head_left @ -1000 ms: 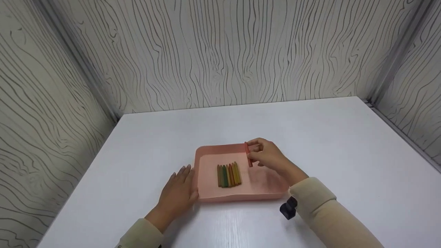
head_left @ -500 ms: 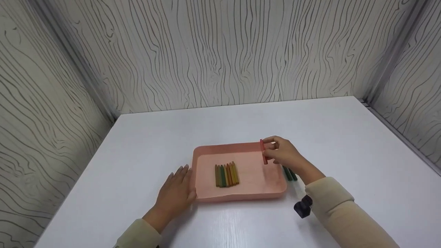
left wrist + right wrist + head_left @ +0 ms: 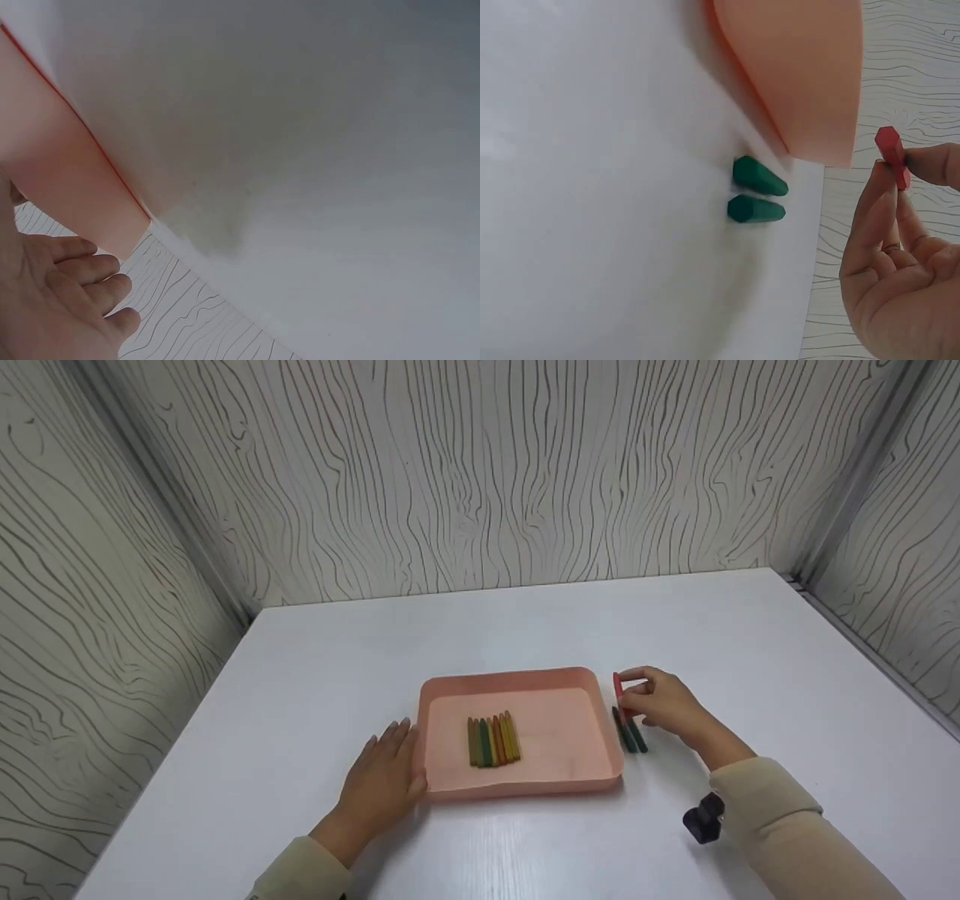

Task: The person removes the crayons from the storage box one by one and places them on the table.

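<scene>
My right hand (image 3: 666,705) pinches a red crayon (image 3: 889,148) between thumb and fingers, just beyond the right side of the pink tray (image 3: 555,789). Close beneath it, two dark green crayons (image 3: 756,208) lie side by side on the table along the tray's right wall. My left hand (image 3: 379,780) rests flat against the tray's left side with its fingers straight; in the left wrist view its fingertips lie near the tray wall (image 3: 82,180). Inside the tray, left of its middle, a row of several crayons (image 3: 493,741) in brown, green, orange and yellow lies packed together.
The white table (image 3: 480,637) stretches around the tray, with patterned panels (image 3: 480,472) standing at its back and sides. A black device (image 3: 703,817) sits at the right sleeve's cuff (image 3: 765,795).
My right hand has carried the red crayon rightward from over the tray to past its right wall. The two green crayons outside have come into view. My left hand stays at the tray.
</scene>
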Motion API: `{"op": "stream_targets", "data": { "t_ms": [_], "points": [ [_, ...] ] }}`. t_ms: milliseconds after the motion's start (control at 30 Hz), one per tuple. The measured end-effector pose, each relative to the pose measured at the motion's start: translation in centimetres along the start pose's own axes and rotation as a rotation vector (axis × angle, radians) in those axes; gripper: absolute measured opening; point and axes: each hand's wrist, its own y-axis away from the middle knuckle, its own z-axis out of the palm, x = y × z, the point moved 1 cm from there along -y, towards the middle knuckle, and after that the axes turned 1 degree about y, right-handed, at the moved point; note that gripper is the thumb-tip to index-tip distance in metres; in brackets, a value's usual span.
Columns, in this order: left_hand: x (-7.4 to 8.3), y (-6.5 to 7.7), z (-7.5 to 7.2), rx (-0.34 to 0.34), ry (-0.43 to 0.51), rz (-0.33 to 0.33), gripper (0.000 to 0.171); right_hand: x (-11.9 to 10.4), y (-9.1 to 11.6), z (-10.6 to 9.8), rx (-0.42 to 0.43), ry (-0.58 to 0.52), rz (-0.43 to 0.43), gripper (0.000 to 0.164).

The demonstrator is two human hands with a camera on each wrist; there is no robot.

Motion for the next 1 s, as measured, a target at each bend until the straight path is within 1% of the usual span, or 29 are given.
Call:
{"op": "stream_targets", "data": {
  "t_ms": [167, 433, 667, 1000],
  "points": [
    [0.1, 0.0, -0.1, -0.008, 0.001, 0.003, 0.055, 1.2, 0.3, -0.8, -0.002, 0.010, 0.025, 0.051],
    [0.1, 0.0, -0.1, 0.005, -0.010, 0.014, 0.054, 2.8, 0.6, -1.2, 0.014, 0.072, 0.081, 0.050],
    [-0.1, 0.0, 0.0, -0.033, 0.016, -0.014, 0.057, 3.4, 0.9, -1.3, -0.002, 0.096, 0.077, 0.048],
    [0.0, 0.0, 0.0, -0.042, -0.003, -0.029, 0.057, 3.7, 0.8, -1.0, 0.002, 0.171, 0.075, 0.045]
  ]
}}
